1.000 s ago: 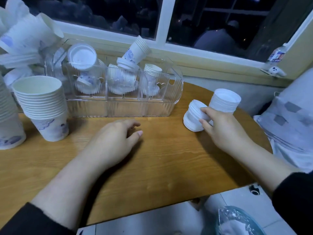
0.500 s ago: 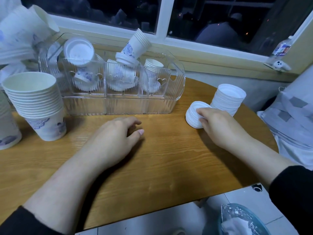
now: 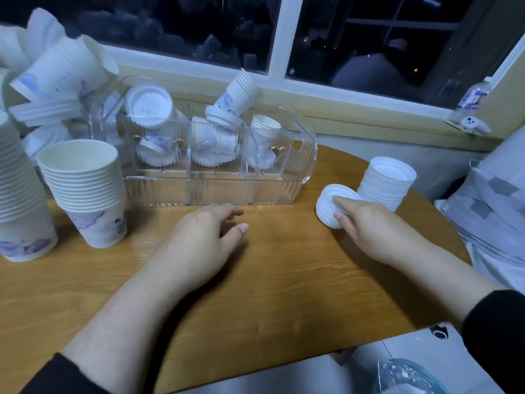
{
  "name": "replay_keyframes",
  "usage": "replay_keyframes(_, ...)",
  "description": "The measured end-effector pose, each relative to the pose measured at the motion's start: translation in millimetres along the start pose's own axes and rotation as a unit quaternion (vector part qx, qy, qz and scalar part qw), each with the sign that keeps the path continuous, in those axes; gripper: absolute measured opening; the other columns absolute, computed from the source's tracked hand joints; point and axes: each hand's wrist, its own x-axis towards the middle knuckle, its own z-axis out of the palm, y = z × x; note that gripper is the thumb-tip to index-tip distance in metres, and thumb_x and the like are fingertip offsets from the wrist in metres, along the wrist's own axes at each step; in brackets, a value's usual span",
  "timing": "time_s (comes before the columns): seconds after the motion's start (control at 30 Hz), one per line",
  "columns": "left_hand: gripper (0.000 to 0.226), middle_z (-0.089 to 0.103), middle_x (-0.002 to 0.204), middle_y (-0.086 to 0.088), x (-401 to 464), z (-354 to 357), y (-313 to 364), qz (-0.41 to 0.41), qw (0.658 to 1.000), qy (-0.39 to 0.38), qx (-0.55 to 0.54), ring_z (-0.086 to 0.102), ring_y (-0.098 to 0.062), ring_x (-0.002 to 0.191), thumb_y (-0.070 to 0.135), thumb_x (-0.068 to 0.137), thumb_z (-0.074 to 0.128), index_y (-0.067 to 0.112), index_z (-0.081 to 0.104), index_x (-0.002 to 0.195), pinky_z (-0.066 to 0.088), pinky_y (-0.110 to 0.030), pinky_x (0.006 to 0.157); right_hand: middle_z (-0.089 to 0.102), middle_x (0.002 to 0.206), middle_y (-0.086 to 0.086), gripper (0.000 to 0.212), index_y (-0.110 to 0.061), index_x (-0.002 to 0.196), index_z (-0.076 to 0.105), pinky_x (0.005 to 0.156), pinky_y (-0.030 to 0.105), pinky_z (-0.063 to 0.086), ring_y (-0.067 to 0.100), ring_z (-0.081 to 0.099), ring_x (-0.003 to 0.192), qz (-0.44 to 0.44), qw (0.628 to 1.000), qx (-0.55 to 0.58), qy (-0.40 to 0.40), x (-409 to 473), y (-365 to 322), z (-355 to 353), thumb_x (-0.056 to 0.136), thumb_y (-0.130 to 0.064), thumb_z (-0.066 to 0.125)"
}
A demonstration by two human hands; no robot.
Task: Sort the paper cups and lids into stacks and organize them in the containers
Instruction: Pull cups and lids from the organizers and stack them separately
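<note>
Cups first, far left: a tall cup stack [image 3: 20, 194] at the frame edge, a shorter cup stack [image 3: 85, 189] just beside it, both upright on the wooden table [image 3: 284, 280]. Behind them a tilted sleeve of cups [image 3: 62, 72] leans over loose lids

Clear divided container [image 3: 216, 166] sits along the back of the table; its compartments hold a jumble of cups and lids, some tipped, one small cup stack [image 3: 238, 93] leaning out of the middle section. Not yet orderly

Left hand [image 3: 196, 245] rests palm-down on the table in front of the container, fingers loosely curled, holding nothing

Right hand [image 3: 369, 223] grips a short lid stack [image 3: 329, 206] lying tilted on its side, thumb beneath and index finger across the top face. Just beside it, touching or nearly so, stands a taller lid stack [image 3: 386, 180]

Step in hand, as judged: joining the short lids to the tall pile. Best done by turning the short stack level first, rims matched to the pile's orientation, then seating it squarely on top; the idle left hand could steady the tall pile so it does not topple
</note>
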Motion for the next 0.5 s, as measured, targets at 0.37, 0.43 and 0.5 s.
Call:
replay_keyframes(0.37, 0.019, 0.074, 0.093, 0.011, 5.9, -37.2, -11.5, -0.050, 0.987, 0.143, -0.058, 0.067, -0.012, 0.094, 0.039, 0.095, 0.058, 0.029, 0.070, 0.104, 0.051, -0.032, 0.084, 0.068, 0.115, -0.008, 0.027, -0.023, 0.121, 0.064, 0.092, 0.039, 0.052, 0.012, 0.063, 0.099, -0.105, 0.953, 0.176, 0.221, 76.3, -95.4, -58.7, 0.096, -0.031, 0.060)
replay_keyframes(0.43, 0.016, 0.074, 0.089, 0.009, 5.5, -39.0, -16.2, -0.064, 0.983, 0.159, -0.065, 0.067, -0.018, 0.092, 0.039, 0.095, 0.058, 0.030, 0.070, 0.100, 0.052, -0.035, 0.083, 0.060, 0.131, -0.006, 0.041, -0.024, 0.134, 0.054, 0.096, 0.041, 0.050, 0.014, 0.062, 0.103, -0.095, 0.956, 0.183, 0.207, 109.7, -115.3, -63.8, 0.094, -0.032, 0.063)
replay_keyframes(0.5, 0.015, 0.074, 0.087, 0.009, 5.4, -39.7, -19.7, -0.070, 0.981, 0.166, -0.074, 0.067, -0.021, 0.091, 0.039, 0.095, 0.059, 0.030, 0.070, 0.098, 0.052, -0.038, 0.083, 0.048, 0.147, -0.001, 0.057, -0.023, 0.146, 0.041, 0.104, 0.039, 0.044, 0.022, 0.058, 0.118, -0.062, 0.964, 0.184, 0.182, 141.9, -129.4, -67.7, 0.095, -0.032, 0.063)
